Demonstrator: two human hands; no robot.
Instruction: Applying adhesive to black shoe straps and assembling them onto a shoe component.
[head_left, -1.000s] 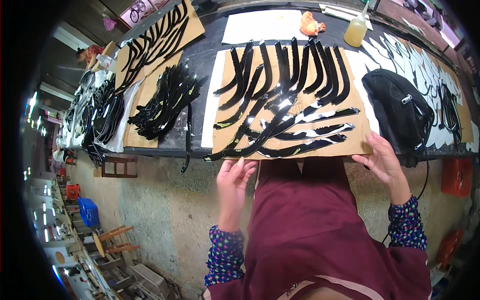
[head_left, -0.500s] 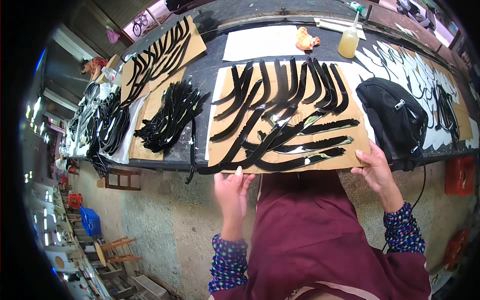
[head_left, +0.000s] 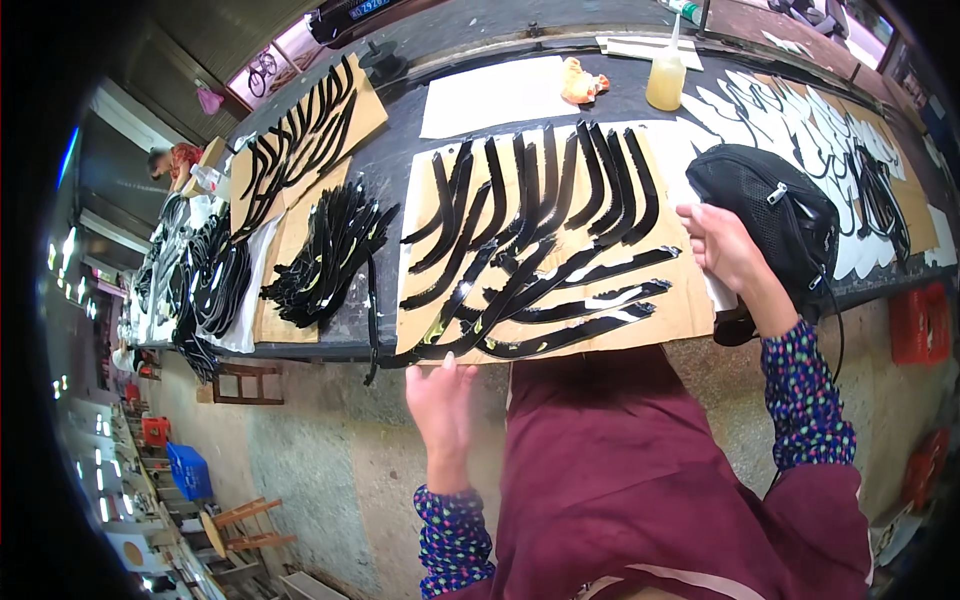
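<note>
A cardboard sheet lies near the table's front edge, over a white sheet. Curved black strips with pale and yellowish patches are spread across it, some crossing each other. At the sheet's front left edge is my left hand, fingers apart and slightly blurred, its tips close to the lowest strips. My right hand is at the sheet's right edge with bent fingers closed on that edge; part of the grip is hidden. Beside that hand sits a black mesh bag with a zip.
Left of the sheet lies a heap of black strips; behind it is another strip-covered cardboard. A white sheet, an orange cloth and a squeeze bottle are farther back. White cut pieces cover the right side.
The cardboard sheet, tilted up at the front edge before, now lies flatter on the table. My right hand has moved up along its right side. My left hand's fingers have loosened.
</note>
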